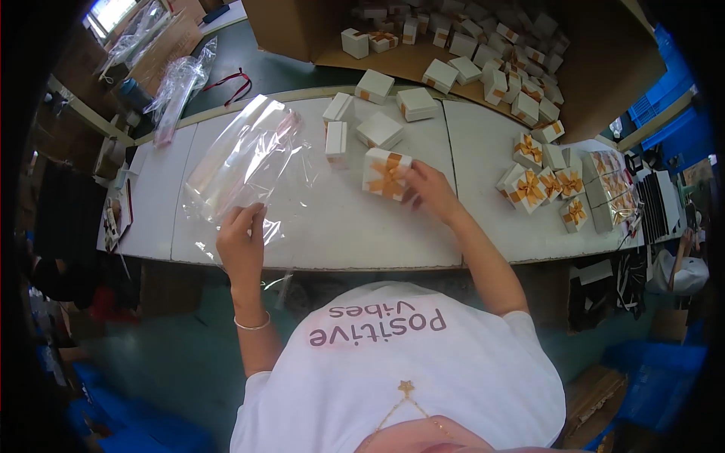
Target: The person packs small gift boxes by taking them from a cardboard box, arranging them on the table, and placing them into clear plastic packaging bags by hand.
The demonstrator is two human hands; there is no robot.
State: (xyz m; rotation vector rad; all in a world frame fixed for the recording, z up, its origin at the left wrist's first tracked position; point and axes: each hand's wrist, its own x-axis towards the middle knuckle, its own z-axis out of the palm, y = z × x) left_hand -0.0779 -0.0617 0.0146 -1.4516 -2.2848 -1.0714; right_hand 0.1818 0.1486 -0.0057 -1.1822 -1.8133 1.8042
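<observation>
Wears a white shirt [393, 332] at the near side, with a bracelet [253, 326] on the left wrist. Pinches the near part of the clear film [245, 155] with the left hand [240, 232], fingertips together, above the near left of the white table [362, 238]. Grips the right side of the white box [387, 175] with the right hand [434, 195], fingers clamped on it. Holds the box near mid-table, with its orange bow in view. Cannot tell any contact between box and table.

To the right on the table: a group of bowed boxes [526, 189], just beside a clear-wrapped stack [604, 198]. Beyond the held box: plain boxes [380, 130], lying loosely at varied angles, some with an orange band. To the far left, beyond the film: a dark red cord [243, 89] and a crumpled plastic bundle [180, 98]. At the far right: an open carton [608, 68], with many small white boxes [496, 84] piled inside, some with orange bands.
</observation>
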